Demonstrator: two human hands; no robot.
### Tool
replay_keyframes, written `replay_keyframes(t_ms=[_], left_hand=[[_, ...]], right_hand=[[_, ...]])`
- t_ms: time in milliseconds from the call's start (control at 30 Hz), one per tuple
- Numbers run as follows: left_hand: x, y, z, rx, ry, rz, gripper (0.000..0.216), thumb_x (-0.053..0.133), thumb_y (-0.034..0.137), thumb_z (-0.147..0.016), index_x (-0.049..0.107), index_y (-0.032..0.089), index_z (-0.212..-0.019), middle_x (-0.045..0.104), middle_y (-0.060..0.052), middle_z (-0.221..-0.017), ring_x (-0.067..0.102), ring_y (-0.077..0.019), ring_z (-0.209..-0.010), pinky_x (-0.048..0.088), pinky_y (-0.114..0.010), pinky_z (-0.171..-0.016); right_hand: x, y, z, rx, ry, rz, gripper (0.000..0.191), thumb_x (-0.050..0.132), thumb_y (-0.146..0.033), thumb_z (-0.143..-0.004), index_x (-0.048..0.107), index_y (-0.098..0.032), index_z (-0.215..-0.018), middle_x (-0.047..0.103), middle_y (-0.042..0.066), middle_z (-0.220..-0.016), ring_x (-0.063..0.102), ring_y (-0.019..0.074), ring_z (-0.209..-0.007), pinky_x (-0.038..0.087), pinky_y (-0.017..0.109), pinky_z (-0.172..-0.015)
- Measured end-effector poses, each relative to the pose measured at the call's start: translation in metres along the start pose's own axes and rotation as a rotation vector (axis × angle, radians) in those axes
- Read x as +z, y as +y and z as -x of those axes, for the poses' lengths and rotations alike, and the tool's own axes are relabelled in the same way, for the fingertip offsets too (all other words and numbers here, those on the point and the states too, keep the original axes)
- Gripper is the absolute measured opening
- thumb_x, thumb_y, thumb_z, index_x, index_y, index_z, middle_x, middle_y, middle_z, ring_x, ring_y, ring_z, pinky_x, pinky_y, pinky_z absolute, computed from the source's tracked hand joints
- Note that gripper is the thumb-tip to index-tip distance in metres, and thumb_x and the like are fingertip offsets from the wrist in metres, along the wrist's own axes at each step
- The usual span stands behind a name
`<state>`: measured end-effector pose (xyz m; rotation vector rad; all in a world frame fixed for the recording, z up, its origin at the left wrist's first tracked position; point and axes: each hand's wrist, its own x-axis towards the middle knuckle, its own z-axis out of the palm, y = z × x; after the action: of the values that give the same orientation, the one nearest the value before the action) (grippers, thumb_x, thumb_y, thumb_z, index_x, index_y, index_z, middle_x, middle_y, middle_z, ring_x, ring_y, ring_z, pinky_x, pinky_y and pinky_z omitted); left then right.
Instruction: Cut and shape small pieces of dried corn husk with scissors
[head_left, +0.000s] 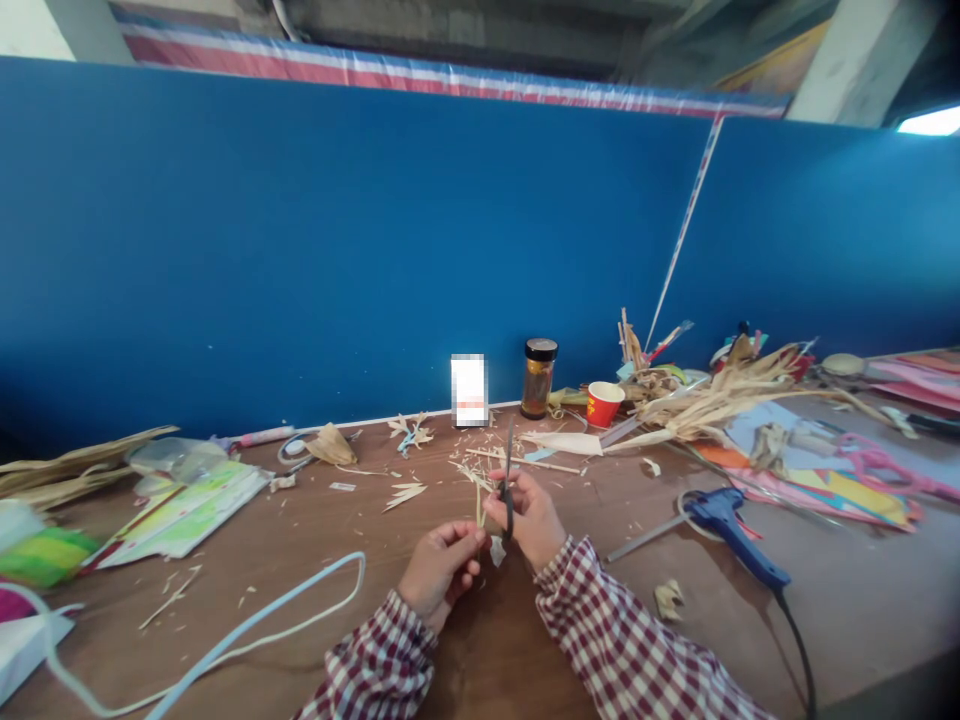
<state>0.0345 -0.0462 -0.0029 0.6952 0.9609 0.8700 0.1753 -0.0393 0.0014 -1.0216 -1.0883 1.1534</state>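
Item one, nearest you: two red-and-white checked sleeves, the left sleeve [375,660] and the right sleeve [622,650], both resting over the brown table [315,560]. Item two: your left hand [439,570], fingers curled in and pressed together, pinching the lower end of a thin dried strip [478,505] that stands roughly upright just in front of you. Item three: your right hand [534,518], closed around the dark handles of a pair of scissors [508,465], whose blades point up and away, lying together as one narrow line; the scissors stand just beside the strip, and whether they touch it cannot be told. A small pale scrap [497,550] shows between your two hands. Item four, to your right: a blue glue gun [731,535] lying on the table, its black lead running off toward the near edge, with a crumpled husk piece [667,598] near it. Item five, to your left: a pale cord [300,605] looping across the table, and flat printed packets [187,500] beyond it. Item six, along the far edge against the blue partition [337,250]: a jar [538,378] with a black lid, a red paper cup [604,403] just beside it, and a heap of dried husks [720,395] spreading rightward. Loose straw trimmings [405,492] lie scattered mid-table.
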Motion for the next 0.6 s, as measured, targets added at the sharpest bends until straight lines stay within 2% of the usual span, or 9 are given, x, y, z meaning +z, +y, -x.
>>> replay_keyframes(t_ms=[167,300,433,600], left_hand=[[0.0036,0.0055,0.004,-0.036,-0.004,0.076,0.011,0.068,0.012,-0.068,0.059,0.01,-0.074,0.064,-0.004,-0.064,0.057,-0.0055,-0.046,0.048,-0.012,-0.043],[0.0064,0.0084,0.0059,-0.05,0.01,0.107,0.004,0.061,0.009,-0.074,0.057,0.01,-0.073,0.065,-0.006,-0.064,0.059,-0.0069,-0.048,0.049,-0.013,-0.043],[0.0041,0.0061,0.0044,-0.039,-0.011,0.113,0.009,0.063,0.01,-0.073,0.055,0.011,-0.067,0.064,-0.004,-0.062,0.058,-0.0069,-0.048,0.049,-0.013,-0.043],[0.0011,0.0034,0.003,-0.03,-0.032,0.098,0.007,0.067,0.011,-0.069,0.061,0.009,-0.073,0.062,-0.003,-0.061,0.058,-0.0064,-0.048,0.05,-0.013,-0.045]], right_hand=[[-0.0031,0.002,-0.0026,0.036,0.052,-0.021,0.042,0.072,-0.025,-0.06,0.055,-0.017,-0.097,0.059,-0.003,-0.068,0.053,0.0089,-0.055,0.041,0.02,-0.052],[-0.0011,-0.0006,-0.0016,0.068,0.075,-0.05,0.044,0.073,-0.028,-0.059,0.054,-0.018,-0.097,0.059,-0.003,-0.067,0.053,0.0093,-0.055,0.041,0.02,-0.051],[0.0013,-0.0019,0.0001,0.073,0.069,-0.049,0.045,0.074,-0.029,-0.057,0.054,-0.018,-0.096,0.059,-0.004,-0.065,0.053,0.0099,-0.054,0.041,0.021,-0.051],[0.0012,0.0013,-0.0006,0.044,0.041,-0.047,0.046,0.074,-0.032,-0.059,0.053,-0.019,-0.098,0.059,-0.003,-0.067,0.055,0.0112,-0.057,0.043,0.023,-0.053]])
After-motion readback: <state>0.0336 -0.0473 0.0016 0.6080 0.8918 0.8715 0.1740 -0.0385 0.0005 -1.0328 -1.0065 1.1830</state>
